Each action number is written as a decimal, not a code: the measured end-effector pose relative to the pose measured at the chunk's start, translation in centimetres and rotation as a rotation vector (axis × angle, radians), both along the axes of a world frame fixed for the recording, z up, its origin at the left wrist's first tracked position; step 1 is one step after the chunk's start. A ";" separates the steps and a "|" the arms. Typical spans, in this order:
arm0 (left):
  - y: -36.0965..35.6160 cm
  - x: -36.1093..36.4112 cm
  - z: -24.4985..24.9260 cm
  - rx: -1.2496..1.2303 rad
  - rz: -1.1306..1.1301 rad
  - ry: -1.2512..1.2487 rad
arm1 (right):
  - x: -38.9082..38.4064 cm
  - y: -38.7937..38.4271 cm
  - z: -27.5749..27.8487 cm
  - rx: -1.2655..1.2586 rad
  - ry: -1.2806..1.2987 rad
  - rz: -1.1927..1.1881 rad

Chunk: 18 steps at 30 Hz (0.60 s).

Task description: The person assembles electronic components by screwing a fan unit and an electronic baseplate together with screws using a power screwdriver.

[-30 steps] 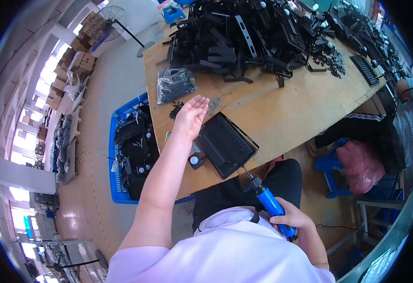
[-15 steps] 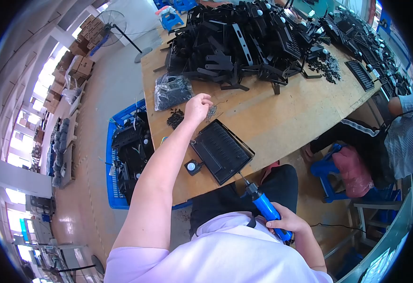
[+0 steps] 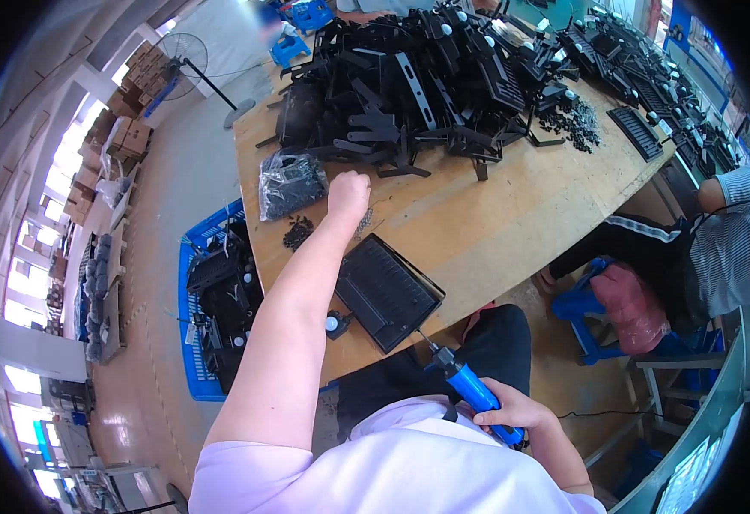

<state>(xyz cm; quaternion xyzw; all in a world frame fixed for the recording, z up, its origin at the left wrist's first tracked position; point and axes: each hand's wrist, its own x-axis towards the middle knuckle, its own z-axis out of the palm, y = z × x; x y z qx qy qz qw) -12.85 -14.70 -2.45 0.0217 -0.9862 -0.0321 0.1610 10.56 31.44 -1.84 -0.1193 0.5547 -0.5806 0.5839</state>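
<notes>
Left hand (image 3: 348, 190) fisted at 11 o'clock above loose screws (image 3: 363, 224) on wooden bench (image 3: 495, 206); whether it grips any, unclear. Bagged screws (image 3: 290, 182) just beside, toward 10. Black ribbed housing (image 3: 386, 291) near centre. Right hand (image 3: 512, 413) at 5 o'clock wraps blue screwdriver (image 3: 469, 390), tip toward housing. Heap of black parts (image 3: 418, 77) at 12.

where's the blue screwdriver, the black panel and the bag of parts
blue screwdriver (image 3: 475, 396), head view, on its blue handle
black panel (image 3: 388, 291), head view, its ribbed face
bag of parts (image 3: 292, 182), head view, its middle
</notes>
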 end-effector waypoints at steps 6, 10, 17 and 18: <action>-0.4 -0.9 -0.3 -0.088 -0.028 0.010 | 0.0 0.1 -0.5 -0.027 0.008 -0.015; -0.9 -2.3 -0.8 -0.042 0.043 -0.107 | 0.2 0.2 -1.3 -0.024 0.188 -0.006; 0.1 -0.9 1.0 -0.023 0.058 -0.160 | -0.2 -0.2 0.7 0.063 0.101 0.002; 0.6 -0.5 1.5 0.027 0.051 -0.117 | -0.2 -0.1 0.6 0.068 0.129 0.007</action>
